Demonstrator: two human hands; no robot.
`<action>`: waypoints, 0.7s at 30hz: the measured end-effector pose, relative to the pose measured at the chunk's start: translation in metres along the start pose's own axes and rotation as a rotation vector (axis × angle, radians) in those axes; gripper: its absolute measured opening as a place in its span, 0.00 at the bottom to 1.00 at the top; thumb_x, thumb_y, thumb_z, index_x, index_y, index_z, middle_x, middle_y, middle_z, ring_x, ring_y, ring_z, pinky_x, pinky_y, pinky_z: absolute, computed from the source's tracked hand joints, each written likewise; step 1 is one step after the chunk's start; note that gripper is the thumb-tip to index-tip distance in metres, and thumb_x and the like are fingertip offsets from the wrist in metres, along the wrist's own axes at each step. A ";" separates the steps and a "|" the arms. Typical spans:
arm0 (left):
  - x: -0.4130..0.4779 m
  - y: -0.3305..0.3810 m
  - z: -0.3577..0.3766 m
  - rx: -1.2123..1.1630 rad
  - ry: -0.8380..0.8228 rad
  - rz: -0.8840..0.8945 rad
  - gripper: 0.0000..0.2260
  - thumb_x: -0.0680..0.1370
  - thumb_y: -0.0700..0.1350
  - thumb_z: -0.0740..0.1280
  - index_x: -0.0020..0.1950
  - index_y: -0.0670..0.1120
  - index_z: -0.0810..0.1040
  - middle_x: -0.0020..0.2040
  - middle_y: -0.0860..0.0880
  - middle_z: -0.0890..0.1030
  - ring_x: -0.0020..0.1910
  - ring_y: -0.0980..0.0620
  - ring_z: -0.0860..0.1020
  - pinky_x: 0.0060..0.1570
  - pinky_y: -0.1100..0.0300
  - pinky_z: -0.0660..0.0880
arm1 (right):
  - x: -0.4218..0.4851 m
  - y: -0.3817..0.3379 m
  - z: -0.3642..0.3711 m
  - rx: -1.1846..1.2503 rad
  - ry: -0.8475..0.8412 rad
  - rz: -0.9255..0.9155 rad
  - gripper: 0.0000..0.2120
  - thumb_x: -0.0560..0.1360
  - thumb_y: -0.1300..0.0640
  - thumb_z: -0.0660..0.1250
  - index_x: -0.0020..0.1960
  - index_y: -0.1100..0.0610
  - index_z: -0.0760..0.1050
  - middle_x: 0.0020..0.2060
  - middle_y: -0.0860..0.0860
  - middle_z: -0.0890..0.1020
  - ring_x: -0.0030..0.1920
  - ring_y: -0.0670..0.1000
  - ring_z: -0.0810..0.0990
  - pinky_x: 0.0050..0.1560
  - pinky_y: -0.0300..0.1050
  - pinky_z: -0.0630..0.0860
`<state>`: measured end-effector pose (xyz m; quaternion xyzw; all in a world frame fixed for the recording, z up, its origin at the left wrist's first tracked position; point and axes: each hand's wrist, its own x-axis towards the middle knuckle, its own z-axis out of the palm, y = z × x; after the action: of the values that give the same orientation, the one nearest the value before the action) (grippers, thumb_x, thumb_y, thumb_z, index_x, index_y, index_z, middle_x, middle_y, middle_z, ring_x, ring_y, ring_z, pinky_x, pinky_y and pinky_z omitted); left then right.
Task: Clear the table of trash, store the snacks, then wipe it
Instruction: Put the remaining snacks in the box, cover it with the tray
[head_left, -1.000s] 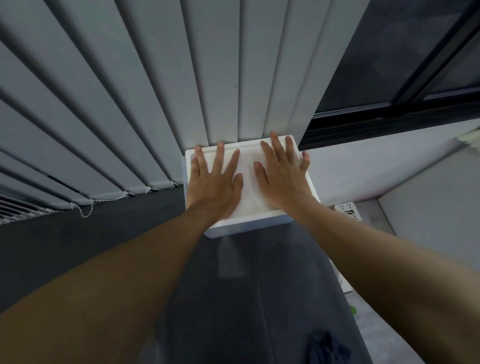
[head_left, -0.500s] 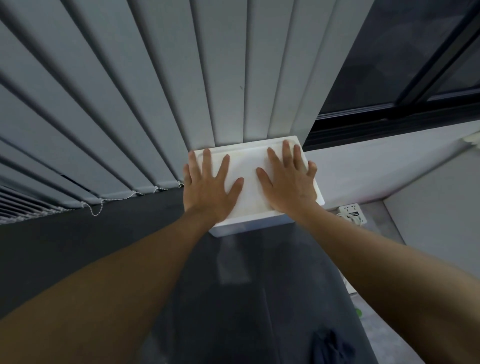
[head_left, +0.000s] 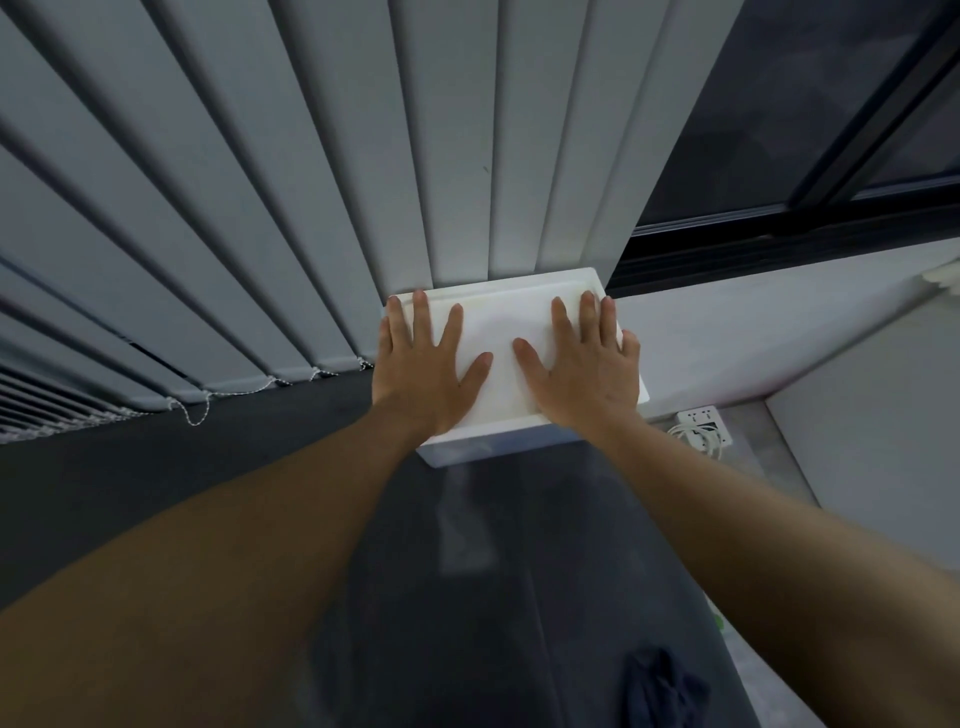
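Note:
A white lidded storage box (head_left: 506, 317) stands at the far end of the dark table (head_left: 519, 597), against the vertical blinds. My left hand (head_left: 423, 369) lies flat on the left part of the lid, fingers straight and spread. On the right part of the lid my right hand (head_left: 587, 364) presses flat as well, its little finger at the lid's right edge. The box's translucent front wall (head_left: 488, 452) shows just below the lid. What is inside the box is hidden. A dark blue cloth (head_left: 660, 686) lies bunched on the table near the bottom right.
Grey vertical blinds (head_left: 311, 182) with a bead chain hang behind the table. A dark window (head_left: 810, 104) and white sill are at the right. A white power strip (head_left: 701, 423) with coiled cable lies on the floor to the right of the table.
Both hands have slid apart on the lid, the left toward its left edge and the right toward its right edge. The view has shifted slightly.

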<state>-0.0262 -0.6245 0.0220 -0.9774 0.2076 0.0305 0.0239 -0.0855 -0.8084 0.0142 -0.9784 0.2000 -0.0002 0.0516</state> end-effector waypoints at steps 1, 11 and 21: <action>-0.001 0.001 -0.001 0.023 -0.004 -0.005 0.36 0.78 0.69 0.38 0.81 0.52 0.46 0.81 0.39 0.44 0.79 0.33 0.41 0.77 0.41 0.41 | 0.000 0.000 0.000 0.004 0.005 0.002 0.38 0.76 0.28 0.37 0.80 0.47 0.48 0.81 0.53 0.48 0.80 0.57 0.44 0.75 0.61 0.50; -0.001 0.004 0.007 -0.014 0.056 0.005 0.34 0.79 0.66 0.39 0.82 0.51 0.44 0.81 0.39 0.42 0.80 0.39 0.43 0.77 0.42 0.42 | 0.025 0.005 -0.005 -0.070 -0.053 -0.107 0.40 0.74 0.25 0.39 0.80 0.44 0.43 0.80 0.52 0.46 0.79 0.64 0.42 0.74 0.70 0.46; -0.002 0.005 0.005 -0.029 0.059 0.022 0.32 0.80 0.65 0.42 0.81 0.52 0.50 0.81 0.40 0.48 0.80 0.40 0.48 0.77 0.43 0.44 | -0.010 0.003 0.004 -0.050 -0.051 -0.091 0.37 0.77 0.29 0.37 0.80 0.46 0.43 0.81 0.53 0.44 0.80 0.60 0.40 0.75 0.66 0.43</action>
<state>-0.0302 -0.6281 0.0165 -0.9758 0.2187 0.0050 0.0032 -0.0956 -0.8068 0.0101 -0.9872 0.1537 0.0275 0.0324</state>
